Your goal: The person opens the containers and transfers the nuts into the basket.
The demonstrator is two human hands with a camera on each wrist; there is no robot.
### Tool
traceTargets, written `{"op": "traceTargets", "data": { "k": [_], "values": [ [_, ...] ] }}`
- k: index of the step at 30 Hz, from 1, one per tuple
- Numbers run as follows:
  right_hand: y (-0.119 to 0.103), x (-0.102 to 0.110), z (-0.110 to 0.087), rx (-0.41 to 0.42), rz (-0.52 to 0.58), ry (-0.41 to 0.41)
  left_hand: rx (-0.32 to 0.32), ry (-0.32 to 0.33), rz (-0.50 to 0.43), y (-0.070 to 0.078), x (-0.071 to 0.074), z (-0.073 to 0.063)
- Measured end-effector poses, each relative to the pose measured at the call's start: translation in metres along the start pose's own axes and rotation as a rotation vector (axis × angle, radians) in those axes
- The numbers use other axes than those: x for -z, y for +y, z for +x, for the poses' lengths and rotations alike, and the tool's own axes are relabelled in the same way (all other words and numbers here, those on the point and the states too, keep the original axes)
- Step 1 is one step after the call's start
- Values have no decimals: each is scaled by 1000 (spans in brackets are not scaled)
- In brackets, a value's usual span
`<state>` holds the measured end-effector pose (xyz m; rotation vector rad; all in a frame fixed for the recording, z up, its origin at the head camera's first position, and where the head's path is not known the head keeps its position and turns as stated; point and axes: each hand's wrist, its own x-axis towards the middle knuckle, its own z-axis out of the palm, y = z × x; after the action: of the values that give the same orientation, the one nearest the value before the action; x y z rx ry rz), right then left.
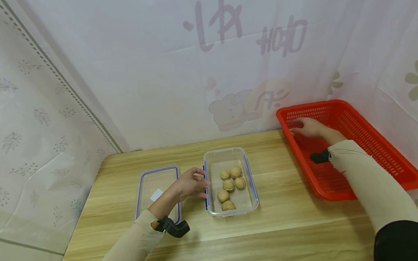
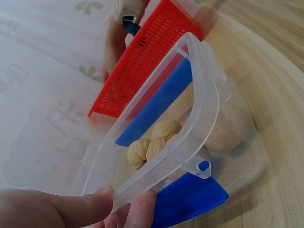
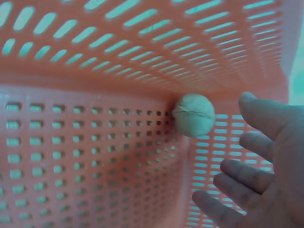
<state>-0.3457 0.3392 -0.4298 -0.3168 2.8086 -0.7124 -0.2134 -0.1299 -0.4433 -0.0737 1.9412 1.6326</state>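
A clear plastic food container [image 1: 250,207] with blue side clips stands on the table, several walnuts [image 1: 228,185] inside it. My left hand [image 1: 192,183] pinches its left rim, the thumb [image 2: 95,204] above and the fingers along the outside by the blue clip [image 2: 190,202]. At the right, my right hand [image 1: 307,127] reaches down into a red slotted basket [image 1: 379,152]. Its fingers are spread with nothing in them. One walnut [image 3: 194,115] lies in a corner of the basket, a short way from the thumb tip in the right wrist view.
A clear lid [image 1: 157,174] with a blue seal lies left of the container, partly under my left forearm, with a white label [image 1: 156,194] on it. Patterned curtains [image 1: 155,70] rise behind and beside the wooden table [image 1: 237,240].
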Motion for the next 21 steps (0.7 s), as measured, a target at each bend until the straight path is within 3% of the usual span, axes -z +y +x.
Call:
{"op": "traceTargets", "data": {
  "k": [13,21],
  "values": [
    [-14,22,-28,60,-190,-4,3,-3,-1,2,0,-2],
    [-23,22,-51,86,-187,-7,-3,-10,-1,0,0,-1]
  ]
}}
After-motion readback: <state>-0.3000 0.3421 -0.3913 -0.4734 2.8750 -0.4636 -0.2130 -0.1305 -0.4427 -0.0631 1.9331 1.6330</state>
